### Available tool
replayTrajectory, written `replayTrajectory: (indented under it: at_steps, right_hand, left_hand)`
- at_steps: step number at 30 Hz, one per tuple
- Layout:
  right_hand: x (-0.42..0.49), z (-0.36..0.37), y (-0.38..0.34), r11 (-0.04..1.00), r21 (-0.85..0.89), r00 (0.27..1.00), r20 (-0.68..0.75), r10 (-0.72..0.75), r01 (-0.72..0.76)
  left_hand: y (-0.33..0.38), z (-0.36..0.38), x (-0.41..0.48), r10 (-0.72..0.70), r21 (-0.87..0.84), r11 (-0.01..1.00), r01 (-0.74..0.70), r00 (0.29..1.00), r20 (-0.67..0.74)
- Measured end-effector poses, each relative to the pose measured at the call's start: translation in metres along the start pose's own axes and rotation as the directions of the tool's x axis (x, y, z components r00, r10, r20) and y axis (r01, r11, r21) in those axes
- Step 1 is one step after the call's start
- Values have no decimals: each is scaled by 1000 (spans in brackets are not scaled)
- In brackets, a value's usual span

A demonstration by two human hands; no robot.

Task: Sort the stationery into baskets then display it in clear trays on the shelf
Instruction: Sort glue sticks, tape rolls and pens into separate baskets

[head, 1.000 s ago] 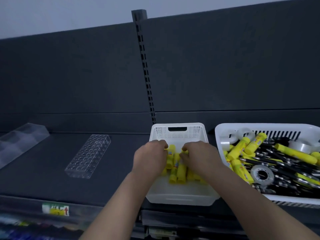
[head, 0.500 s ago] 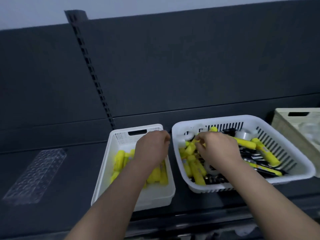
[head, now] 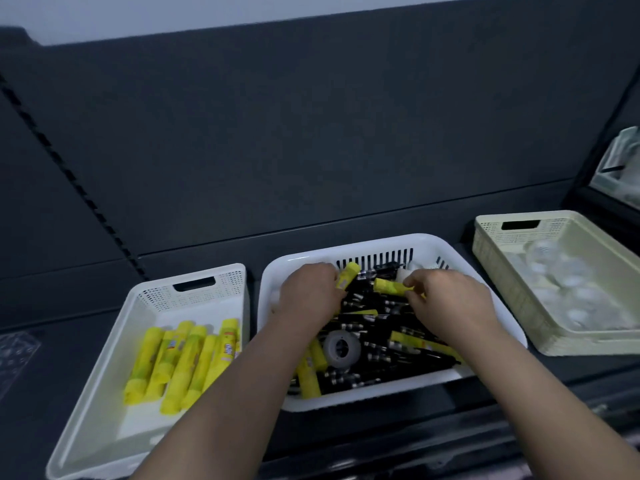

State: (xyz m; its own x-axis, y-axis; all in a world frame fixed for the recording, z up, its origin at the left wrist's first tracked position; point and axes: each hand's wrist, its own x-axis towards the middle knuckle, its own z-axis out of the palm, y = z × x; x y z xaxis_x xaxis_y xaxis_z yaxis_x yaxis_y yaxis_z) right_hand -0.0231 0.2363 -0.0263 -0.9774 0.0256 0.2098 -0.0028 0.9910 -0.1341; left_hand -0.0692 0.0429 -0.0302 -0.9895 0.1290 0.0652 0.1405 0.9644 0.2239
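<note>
While both your hands reach into the mixed basket point(head: 381, 242) in the middle, each holds a yellow stick. Your left hand point(head: 308, 296) grips the tilted stick point(head: 348, 276), its long axis pointing toward the far rim. Your right hand point(head: 450, 303) pinches the crosswise stick point(head: 391, 286), lying left to right. The sorting basket point(head: 152, 296), holding more yellow sticks, sits just beside on your left, nearer your left hand, with two low rims to lift over. A cream basket point(head: 491, 251) stands right.

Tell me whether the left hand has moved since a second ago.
Yes. The left hand left the small white basket and went right, into the mixed basket.
</note>
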Motion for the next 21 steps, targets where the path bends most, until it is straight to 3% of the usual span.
replayTrajectory:
  at_steps: [6, 9, 14, 17, 21]
  right_hand:
    - [12, 8, 27, 999, 43, 999, 6, -34, 34]
    - [21, 14, 30, 993, 81, 995, 33, -89, 86]
    - [43, 22, 18, 975, 66, 966, 131, -221, 214]
    - [54, 30, 13, 961, -10, 941, 204, -268, 276]
    - [54, 41, 12, 942, -83, 933, 192, -305, 325]
  left_hand:
    - [18, 13, 15, -78, 151, 986, 74, 997, 24]
    - [20, 10, 16, -133, 60, 989, 132, 991, 13]
    - [12, -7, 6, -215, -115, 973, 200, 967, -136]
    - [12, -14, -2, -239, -145, 964, 222, 965, -111]
    - [10, -10, -12, -288, -225, 936, 270, 956, -53]
